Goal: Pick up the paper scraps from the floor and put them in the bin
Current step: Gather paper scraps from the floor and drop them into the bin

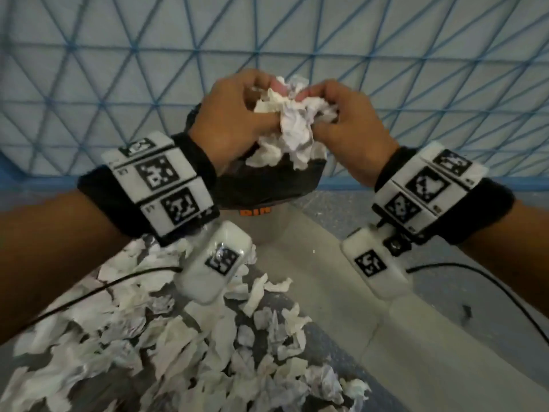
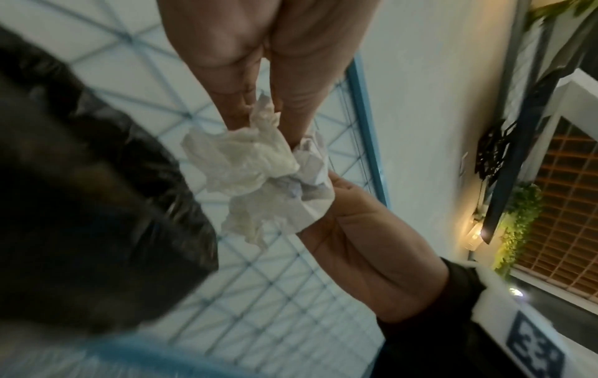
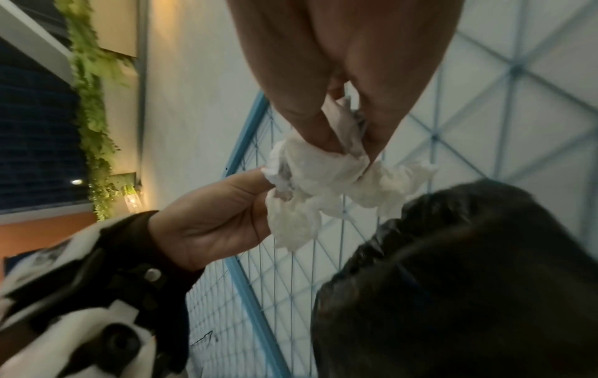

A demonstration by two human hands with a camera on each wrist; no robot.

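Both hands hold one crumpled wad of white paper scraps (image 1: 292,126) together, right above the bin (image 1: 267,185) lined with a black bag. My left hand (image 1: 237,111) grips the wad from the left, my right hand (image 1: 341,114) from the right, fingers curled into the paper. In the left wrist view the wad (image 2: 258,174) hangs between my left fingers (image 2: 233,97) and the other hand (image 2: 362,230), beside the bag (image 2: 97,204). The right wrist view shows the wad (image 3: 323,184) just over the bag's rim (image 3: 453,255). Many more scraps (image 1: 178,337) lie on the grey floor below.
A pale wall with a blue triangle pattern (image 1: 267,34) stands behind the bin. A white low ledge (image 1: 341,292) runs diagonally across the floor on the right. Thin black cables (image 1: 490,283) trail from both wrists. Trailing green plants (image 3: 93,115) hang by a window.
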